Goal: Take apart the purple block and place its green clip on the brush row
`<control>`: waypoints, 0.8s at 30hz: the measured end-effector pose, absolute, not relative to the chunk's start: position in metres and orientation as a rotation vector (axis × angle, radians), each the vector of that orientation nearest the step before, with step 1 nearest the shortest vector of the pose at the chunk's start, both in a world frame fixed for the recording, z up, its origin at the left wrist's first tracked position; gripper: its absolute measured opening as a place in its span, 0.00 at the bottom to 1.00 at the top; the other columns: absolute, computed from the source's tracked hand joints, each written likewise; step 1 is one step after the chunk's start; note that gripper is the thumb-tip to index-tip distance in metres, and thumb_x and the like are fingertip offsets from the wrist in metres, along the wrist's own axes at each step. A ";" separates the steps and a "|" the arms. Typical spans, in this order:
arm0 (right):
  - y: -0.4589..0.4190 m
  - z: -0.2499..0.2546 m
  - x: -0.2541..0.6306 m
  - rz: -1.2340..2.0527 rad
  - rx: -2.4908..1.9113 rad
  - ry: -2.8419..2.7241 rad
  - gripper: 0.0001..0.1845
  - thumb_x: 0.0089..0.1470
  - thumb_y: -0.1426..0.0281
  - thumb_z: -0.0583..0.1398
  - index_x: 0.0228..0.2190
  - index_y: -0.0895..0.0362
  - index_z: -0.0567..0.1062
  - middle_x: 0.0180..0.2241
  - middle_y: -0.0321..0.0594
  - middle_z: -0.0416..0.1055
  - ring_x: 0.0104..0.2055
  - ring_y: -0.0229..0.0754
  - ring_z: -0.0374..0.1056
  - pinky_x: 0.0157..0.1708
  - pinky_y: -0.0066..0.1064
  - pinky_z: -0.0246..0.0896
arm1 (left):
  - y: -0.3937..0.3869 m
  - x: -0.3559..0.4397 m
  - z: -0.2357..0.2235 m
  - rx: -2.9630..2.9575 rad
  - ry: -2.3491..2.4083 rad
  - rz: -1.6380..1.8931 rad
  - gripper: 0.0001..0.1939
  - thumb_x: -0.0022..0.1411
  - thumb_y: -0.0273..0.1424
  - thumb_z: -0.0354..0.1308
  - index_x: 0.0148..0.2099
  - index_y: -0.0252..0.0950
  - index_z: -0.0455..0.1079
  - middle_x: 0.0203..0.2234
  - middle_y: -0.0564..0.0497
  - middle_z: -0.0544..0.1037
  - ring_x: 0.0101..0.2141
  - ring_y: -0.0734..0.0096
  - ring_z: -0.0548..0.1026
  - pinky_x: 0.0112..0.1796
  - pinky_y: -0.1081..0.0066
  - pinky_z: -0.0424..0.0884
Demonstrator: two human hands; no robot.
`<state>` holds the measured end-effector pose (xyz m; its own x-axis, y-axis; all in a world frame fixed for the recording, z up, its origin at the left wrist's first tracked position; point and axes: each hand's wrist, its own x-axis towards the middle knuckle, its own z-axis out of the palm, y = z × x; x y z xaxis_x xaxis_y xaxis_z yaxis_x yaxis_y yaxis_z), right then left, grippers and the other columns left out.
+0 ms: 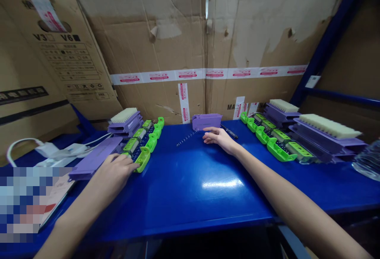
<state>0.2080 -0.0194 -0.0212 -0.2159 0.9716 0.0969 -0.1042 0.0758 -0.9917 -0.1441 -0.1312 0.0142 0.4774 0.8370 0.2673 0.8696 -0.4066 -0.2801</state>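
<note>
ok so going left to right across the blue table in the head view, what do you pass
white cable → left hand on the left row of green and purple parts → small coiled metal spring → purple plastic block → right hand → right row of green parts → clear plastic bottle

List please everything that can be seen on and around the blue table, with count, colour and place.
Table: one, blue, across the foreground.
Green parts, left: a row, green, beside the left hand.
Green parts, right: a row, green, at right.
Brush plates, left: a stack, purple with cream bristles, back left.
Brush plates, right: two stacks, purple and cream, far right.
Purple block: one, centre back.
Spring: one, thin, metallic, centre.
Cardboard boxes: several, brown, behind.
Charger and cable: white, far left.
Left hand: on the nearest green part.
Right hand: flat, near the purple block.
</note>
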 end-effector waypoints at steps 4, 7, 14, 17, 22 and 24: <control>-0.020 -0.021 0.207 1.345 -0.965 -1.340 0.16 0.47 0.73 0.64 0.41 0.61 0.73 0.28 0.41 0.75 0.28 0.38 0.72 0.33 0.31 0.69 | -0.132 -0.146 0.015 -2.357 -1.438 -0.104 0.17 0.55 0.20 0.47 0.35 0.42 0.75 0.30 0.49 0.76 0.36 0.60 0.72 0.42 0.59 0.61; -0.021 -0.020 0.207 1.347 -0.965 -1.340 0.16 0.46 0.73 0.64 0.40 0.60 0.73 0.28 0.41 0.75 0.28 0.39 0.72 0.33 0.31 0.69 | -0.132 -0.146 0.016 -2.356 -1.440 -0.083 0.18 0.56 0.20 0.46 0.35 0.42 0.75 0.30 0.49 0.76 0.36 0.60 0.72 0.42 0.59 0.61; -0.021 -0.020 0.207 1.345 -0.975 -1.339 0.16 0.47 0.73 0.64 0.41 0.60 0.73 0.29 0.41 0.75 0.28 0.38 0.72 0.33 0.30 0.69 | -0.131 -0.145 0.015 -2.350 -1.431 -0.094 0.18 0.56 0.19 0.46 0.36 0.42 0.75 0.30 0.48 0.76 0.36 0.59 0.72 0.42 0.59 0.60; -0.020 -0.020 0.207 1.345 -0.972 -1.343 0.16 0.47 0.73 0.63 0.41 0.61 0.72 0.29 0.42 0.75 0.28 0.38 0.72 0.33 0.30 0.69 | -0.131 -0.146 0.016 -2.352 -1.423 -0.079 0.18 0.56 0.19 0.46 0.36 0.42 0.74 0.30 0.49 0.76 0.37 0.59 0.72 0.42 0.59 0.60; -0.020 -0.020 0.207 1.347 -0.969 -1.341 0.16 0.48 0.74 0.62 0.41 0.61 0.72 0.29 0.41 0.75 0.28 0.38 0.72 0.33 0.30 0.69 | -0.132 -0.141 0.019 -2.373 -1.420 -0.050 0.18 0.57 0.19 0.45 0.38 0.40 0.74 0.30 0.49 0.76 0.36 0.60 0.71 0.42 0.58 0.61; -0.020 -0.021 0.207 1.351 -0.966 -1.341 0.16 0.48 0.74 0.63 0.41 0.61 0.72 0.28 0.41 0.75 0.28 0.38 0.72 0.33 0.30 0.69 | -0.132 -0.138 0.019 -2.385 -1.422 -0.061 0.18 0.58 0.19 0.45 0.38 0.40 0.74 0.29 0.49 0.76 0.36 0.61 0.71 0.42 0.59 0.61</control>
<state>0.2071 -0.0201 -0.0205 -0.2203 0.9711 0.0918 -0.0985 0.0715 -0.9926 -0.1378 -0.1316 0.0192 0.4917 0.8427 0.2192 0.8585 -0.4271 -0.2839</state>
